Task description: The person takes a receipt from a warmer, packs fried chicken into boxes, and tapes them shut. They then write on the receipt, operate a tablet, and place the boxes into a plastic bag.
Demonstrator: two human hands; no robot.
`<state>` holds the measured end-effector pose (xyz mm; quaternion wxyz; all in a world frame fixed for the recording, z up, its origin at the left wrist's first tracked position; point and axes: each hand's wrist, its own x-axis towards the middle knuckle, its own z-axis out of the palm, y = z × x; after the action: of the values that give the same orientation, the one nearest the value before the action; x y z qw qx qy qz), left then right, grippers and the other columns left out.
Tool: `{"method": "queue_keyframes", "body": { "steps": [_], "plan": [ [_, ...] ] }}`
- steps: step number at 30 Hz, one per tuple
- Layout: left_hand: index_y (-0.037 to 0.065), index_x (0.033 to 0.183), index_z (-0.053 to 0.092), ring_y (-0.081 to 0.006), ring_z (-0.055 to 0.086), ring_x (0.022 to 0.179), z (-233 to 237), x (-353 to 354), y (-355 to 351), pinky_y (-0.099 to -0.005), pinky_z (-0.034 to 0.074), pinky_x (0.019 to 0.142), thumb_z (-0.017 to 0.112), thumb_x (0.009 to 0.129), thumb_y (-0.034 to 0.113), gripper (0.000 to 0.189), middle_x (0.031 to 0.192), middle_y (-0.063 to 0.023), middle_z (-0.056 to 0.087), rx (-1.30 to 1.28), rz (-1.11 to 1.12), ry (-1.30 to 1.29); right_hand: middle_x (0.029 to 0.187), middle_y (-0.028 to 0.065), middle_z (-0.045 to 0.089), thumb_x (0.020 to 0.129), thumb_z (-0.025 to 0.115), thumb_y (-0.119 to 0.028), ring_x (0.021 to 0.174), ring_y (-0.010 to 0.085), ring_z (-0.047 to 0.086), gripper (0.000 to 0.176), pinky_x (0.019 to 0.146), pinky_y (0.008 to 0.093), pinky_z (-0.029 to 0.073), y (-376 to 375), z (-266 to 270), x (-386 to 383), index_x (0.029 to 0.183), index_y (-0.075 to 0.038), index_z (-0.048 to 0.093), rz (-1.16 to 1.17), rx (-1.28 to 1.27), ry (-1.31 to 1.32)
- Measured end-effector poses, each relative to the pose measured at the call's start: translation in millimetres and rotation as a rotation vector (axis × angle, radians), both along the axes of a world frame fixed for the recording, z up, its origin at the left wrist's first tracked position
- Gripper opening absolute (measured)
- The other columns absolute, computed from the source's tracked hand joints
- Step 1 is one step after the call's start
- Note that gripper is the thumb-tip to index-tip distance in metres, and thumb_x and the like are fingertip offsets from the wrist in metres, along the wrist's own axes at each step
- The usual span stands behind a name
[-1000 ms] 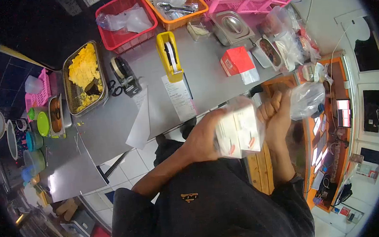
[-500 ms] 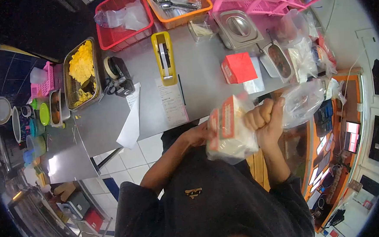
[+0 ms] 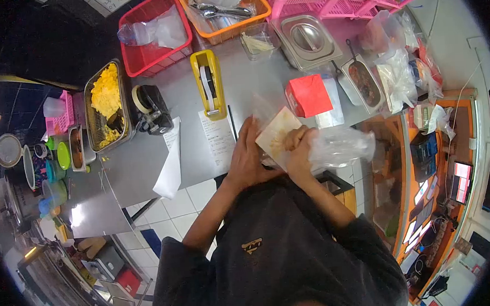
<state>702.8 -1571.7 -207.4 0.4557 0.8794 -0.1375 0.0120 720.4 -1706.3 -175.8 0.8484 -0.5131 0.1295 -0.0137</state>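
A boxy cream-coloured package (image 3: 276, 130) with brownish marks on its upper face is held in front of my chest, inside a clear plastic bag (image 3: 343, 147). My left hand (image 3: 246, 159) is wrapped along the package's left side, with part of its fingers hidden. Closed in a fist, my right hand (image 3: 299, 149) grips the gathered bag over the package, and the loose plastic trails out to the right, blurred. A red box (image 3: 309, 96) stands on the steel table (image 3: 180, 95), just beyond my right hand.
Yellow tape dispenser (image 3: 208, 85), black tape dispenser (image 3: 151, 108) and printed receipts (image 3: 215, 141) lie on the table. At the left is a tray of yellow food (image 3: 106, 105). Red basket (image 3: 156, 32), orange basket (image 3: 226, 33) and lidded steel pan (image 3: 308, 42) line the back.
The bagged package has moved left and further over the table edge. It has turned, so its red-printed side gives way to a plain cream face. Both hands moved with it.
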Motion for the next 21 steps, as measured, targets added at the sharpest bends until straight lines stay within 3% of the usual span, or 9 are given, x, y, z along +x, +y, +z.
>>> {"method": "queue_keyframes", "body": {
  "steps": [7,10,12,13,15,16,18,19,21],
  "plan": [
    [-0.008,0.145,0.011,-0.0486,0.03,0.133,-32.1,6.5,-13.3,-0.0495,0.031,0.111,0.091,0.052,0.025,0.127,0.144,-0.0324,0.027,0.041,0.078,-0.045,0.064,-0.0003,0.033,0.104,0.037,-0.043,0.059,0.0108,0.033,0.043,0.057,0.0259,0.03,19.4,-44.1,8.3,0.076,-0.011,0.036,-0.108,-0.265,-0.057],
    [-0.008,0.144,0.013,-0.0491,0.033,0.13,-38.2,7.4,-14.3,-0.0498,0.033,0.109,0.089,0.056,0.02,0.12,0.14,-0.0324,0.031,0.0,0.06,-0.028,0.067,0.0008,0.036,0.104,0.039,-0.034,0.061,0.0125,0.039,0.035,0.058,0.0277,0.032,1.4,-73.3,9.6,0.077,-0.011,0.037,0.014,-0.455,-0.137],
    [-0.009,0.144,0.013,-0.0492,0.034,0.129,-42.2,7.0,-11.8,-0.0497,0.034,0.108,0.088,0.056,0.019,0.118,0.139,-0.0324,0.032,0.006,0.039,-0.023,0.071,0.0008,0.037,0.102,0.04,-0.025,0.064,0.0151,0.042,0.029,0.059,0.0297,0.035,-13.5,-75.6,14.8,0.077,-0.012,0.036,-0.116,-2.152,-0.776],
    [-0.009,0.144,0.013,-0.0492,0.034,0.128,-46.5,8.5,-10.2,-0.0495,0.035,0.108,0.088,0.056,0.02,0.119,0.138,-0.0326,0.032,0.022,0.009,-0.03,0.071,0.0008,0.037,0.102,0.04,-0.025,0.064,0.0151,0.042,0.029,0.059,0.0297,0.035,-9.9,-61.3,17.2,0.077,-0.012,0.036,-0.119,-2.148,-0.773],
    [-0.009,0.144,0.013,-0.0493,0.035,0.128,-51.2,11.9,-9.4,-0.0493,0.035,0.108,0.088,0.056,0.021,0.119,0.138,-0.0328,0.032,0.045,-0.028,-0.039,0.076,0.0014,0.043,0.099,0.042,-0.019,0.073,0.0175,0.049,0.018,0.067,0.0301,0.041,-5.4,-30.8,14.7,0.082,-0.012,0.044,0.274,-0.998,-0.171],
    [-0.009,0.144,0.013,-0.0491,0.035,0.128,-51.0,13.3,-9.9,-0.0492,0.035,0.108,0.088,0.057,0.021,0.118,0.138,-0.0328,0.032,0.055,-0.025,-0.045,0.076,0.0014,0.043,0.099,0.042,-0.019,0.073,0.0175,0.049,0.018,0.067,0.0301,0.041,-8.4,-48.6,9.2,0.082,-0.012,0.044,0.266,-0.992,-0.169],
    [-0.009,0.144,0.013,-0.0488,0.036,0.128,-46.9,15.4,-10.1,-0.0491,0.035,0.108,0.087,0.057,0.021,0.118,0.138,-0.0329,0.032,0.074,-0.032,-0.061,0.096,0.0129,0.055,0.09,0.054,-0.019,0.089,0.0295,0.056,0.021,0.081,0.0398,0.046,-14.6,-99.6,-0.9,0.104,-0.004,0.055,0.07,-2.142,-0.646],
    [-0.01,0.144,0.013,-0.0489,0.036,0.128,-41.0,17.0,-8.9,-0.0488,0.036,0.108,0.087,0.058,0.021,0.117,0.137,-0.0329,0.033,0.115,-0.049,-0.003,0.096,0.0129,0.055,0.09,0.054,-0.019,0.089,0.0295,0.056,0.021,0.081,0.0398,0.046,-13.8,-98.2,-0.2,0.104,-0.004,0.055,0.051,-2.136,-0.642],
    [-0.01,0.144,0.013,-0.049,0.036,0.128,-25.7,20.5,-4.8,-0.0486,0.036,0.108,0.086,0.059,0.021,0.116,0.136,-0.0329,0.034,0.169,-0.077,0.05,0.099,0.0126,0.053,0.089,0.054,-0.014,0.093,0.0274,0.054,0.02,0.082,0.0398,0.046,-9.3,-95.4,2.2,0.106,-0.003,0.053,0.42,-1.744,-0.453]
  ]
}}
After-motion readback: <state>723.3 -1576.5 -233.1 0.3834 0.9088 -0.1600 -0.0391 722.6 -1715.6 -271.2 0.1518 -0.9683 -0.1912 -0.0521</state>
